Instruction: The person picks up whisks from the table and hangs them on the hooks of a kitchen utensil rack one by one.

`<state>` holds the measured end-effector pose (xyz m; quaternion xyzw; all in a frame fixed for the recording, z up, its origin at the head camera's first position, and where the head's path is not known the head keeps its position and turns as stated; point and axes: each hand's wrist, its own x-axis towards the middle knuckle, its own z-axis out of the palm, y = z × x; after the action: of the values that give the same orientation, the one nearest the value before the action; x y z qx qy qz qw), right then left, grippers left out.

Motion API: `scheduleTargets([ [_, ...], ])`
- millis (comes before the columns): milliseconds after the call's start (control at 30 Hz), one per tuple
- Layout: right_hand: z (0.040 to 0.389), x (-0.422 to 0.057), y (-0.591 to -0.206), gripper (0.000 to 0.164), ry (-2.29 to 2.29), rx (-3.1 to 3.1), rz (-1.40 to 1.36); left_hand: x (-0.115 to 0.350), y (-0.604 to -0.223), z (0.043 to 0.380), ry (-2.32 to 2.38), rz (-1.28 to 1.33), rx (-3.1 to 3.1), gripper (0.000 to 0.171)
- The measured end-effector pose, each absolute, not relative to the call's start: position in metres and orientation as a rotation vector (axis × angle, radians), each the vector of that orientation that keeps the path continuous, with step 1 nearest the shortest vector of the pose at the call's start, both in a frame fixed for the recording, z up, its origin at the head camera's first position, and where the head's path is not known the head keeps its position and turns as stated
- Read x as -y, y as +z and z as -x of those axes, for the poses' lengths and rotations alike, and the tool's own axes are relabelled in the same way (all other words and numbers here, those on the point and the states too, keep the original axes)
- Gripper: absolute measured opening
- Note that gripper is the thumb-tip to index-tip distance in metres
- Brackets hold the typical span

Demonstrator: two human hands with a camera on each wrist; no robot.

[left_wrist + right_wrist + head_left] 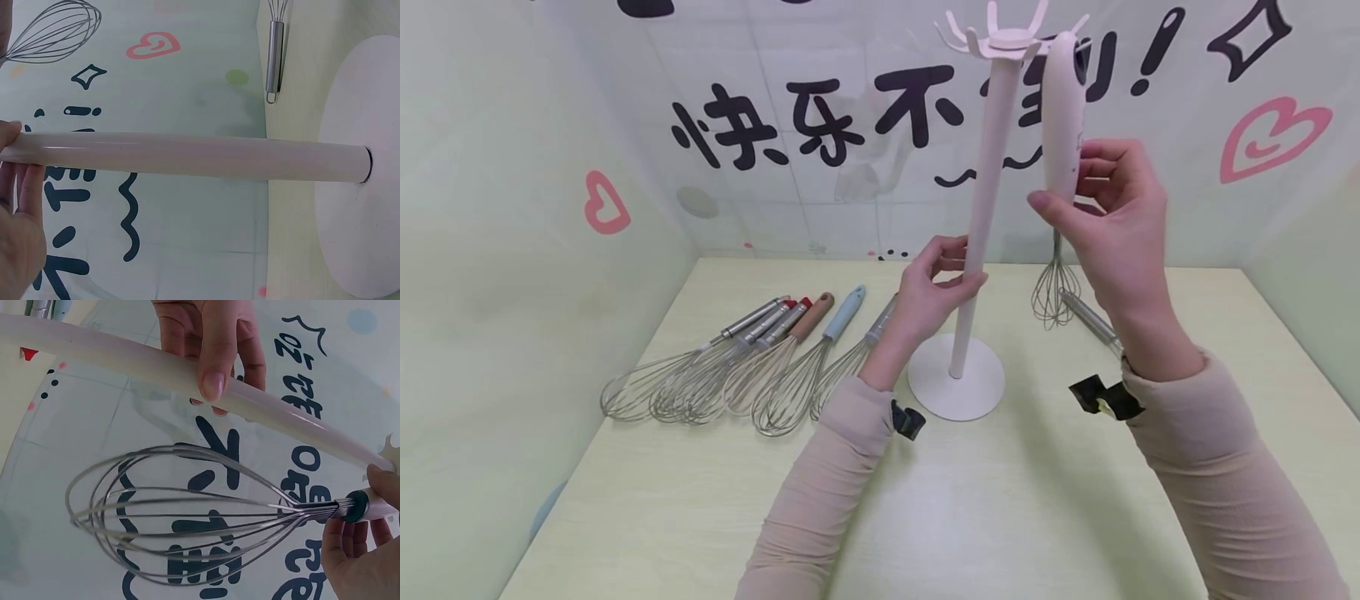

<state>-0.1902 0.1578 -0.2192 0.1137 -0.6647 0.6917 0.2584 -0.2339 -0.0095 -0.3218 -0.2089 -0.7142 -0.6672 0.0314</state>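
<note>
My left hand [925,292] grips the pole of a pale pink-white stand [988,158], thumb on one side and fingers behind. The stand is upright on its round base, with curved hooks [1005,37] around the top. A whisk [1062,117] with a white handle hangs wire end down from my right hand [1123,208], which pinches the handle's lower part. The handle's upper end overlaps a right-side hook in the head view. Its wire loops [187,519] spread out in the right wrist view, beside the pole.
Several whisks lie side by side on the left of the table, among them one with a light blue handle [845,312] and one with a brown handle [812,317]. Another whisk with a steel handle [274,56] lies right of the stand. A printed backdrop [760,208] stands behind.
</note>
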Motion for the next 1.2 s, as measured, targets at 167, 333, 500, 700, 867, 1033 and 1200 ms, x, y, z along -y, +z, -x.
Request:
scheduleTargets([
  [167,0.191,-0.155,-0.222,0.037,1.855,1.858,-0.345,0.009,-0.322,0.234,-2.045,0.654,2.188,0.04],
  [333,0.19,-0.153,-0.225,0.04,1.798,1.957,-0.367,0.009,-0.323,0.235,-2.048,0.663,2.184,0.039],
  [500,0.191,-0.152,-0.228,0.041,1.779,2.007,-0.37,0.011,-0.322,0.234,-2.032,0.663,2.184,0.039],
  [700,0.192,-0.152,-0.234,0.038,1.791,2.034,-0.377,0.013,-0.321,0.234,-2.015,0.662,2.183,0.04],
  [867,0.193,-0.156,-0.238,0.034,1.785,2.058,-0.369,0.012,-0.322,0.235,-2.018,0.659,2.189,0.041],
  [1033,0.196,-0.165,-0.243,0.022,1.825,1.991,-0.365,0.011,-0.321,0.234,-2.024,0.649,2.185,0.041],
  [1200,0.203,-0.18,-0.251,0.014,1.85,1.909,-0.293,0.011,-0.321,0.234,-2.022,0.639,2.179,0.041],
])
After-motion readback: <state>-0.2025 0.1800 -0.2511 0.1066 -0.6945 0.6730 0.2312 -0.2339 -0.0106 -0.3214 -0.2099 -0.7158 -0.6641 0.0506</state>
